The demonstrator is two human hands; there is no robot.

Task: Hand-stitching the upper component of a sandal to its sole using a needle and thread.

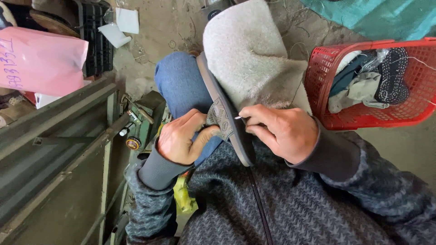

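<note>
Two bare hands work on one grey felt boot (247,59) that rests across the person's blue-jeaned knee (179,84). Landmark: the boot's dark sole (227,115), whose long axis runs from the upper middle of the view, by the knee, down toward the person's chest. The felt shaft lies on the side of the sole toward the red basket (363,90), which holds bundled cloth and stands well apart from the sole.

The left hand (184,136) sits on the knee side of the sole, fingers curled and thumb pressed against the patterned tread near its lower end, steadying it. The right hand (284,131) sits on the felt side, directly opposite the left, its thumb and forefinger pressed together on a thin pale needle (238,117) whose tip touches the sole's edge. The needle thus points across the sole's long axis, from the felt side toward the tread side.

Both hands are touching the boot; the right is the nearer to the seam between sole and felt. Whether a thread trails from the needle cannot be told. Beyond the knee from the sole stand a green metal machine frame (59,149) and a pink bag (43,61).
</note>
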